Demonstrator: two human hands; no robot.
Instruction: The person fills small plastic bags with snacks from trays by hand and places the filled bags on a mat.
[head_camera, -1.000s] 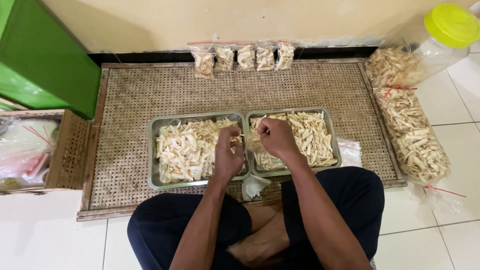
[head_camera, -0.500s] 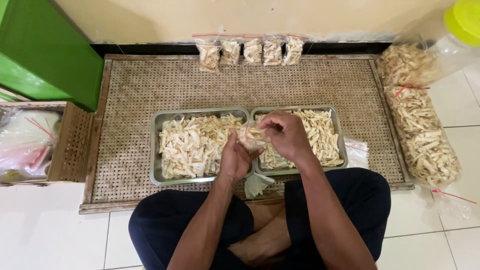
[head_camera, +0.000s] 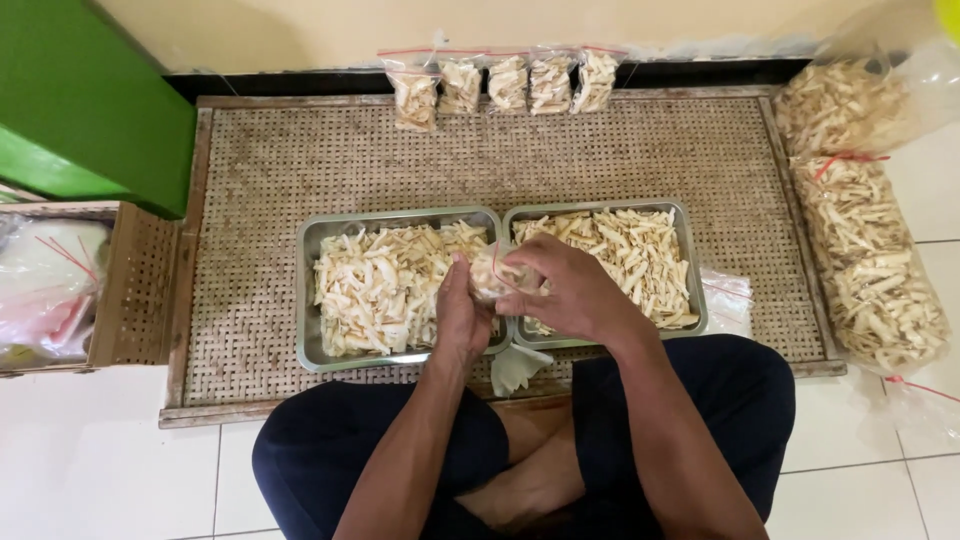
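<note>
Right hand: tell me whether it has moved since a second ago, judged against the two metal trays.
No, barely. The right hand stays over the inner edge of the right tray, beside the left tray, working a small bag.

Hands now closer together

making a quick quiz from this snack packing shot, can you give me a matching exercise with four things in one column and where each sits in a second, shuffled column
Things:
1. small filled bags
2. long filled bags
3. green box
4. small bag being filled

Places:
A. in the left hand and right hand, over the two metal trays
B. top left corner, beside the woven mat
C. in a row at the mat's far edge, by the wall
D. along the mat's right side

Pairs: 1-C, 2-D, 3-B, 4-A
</note>
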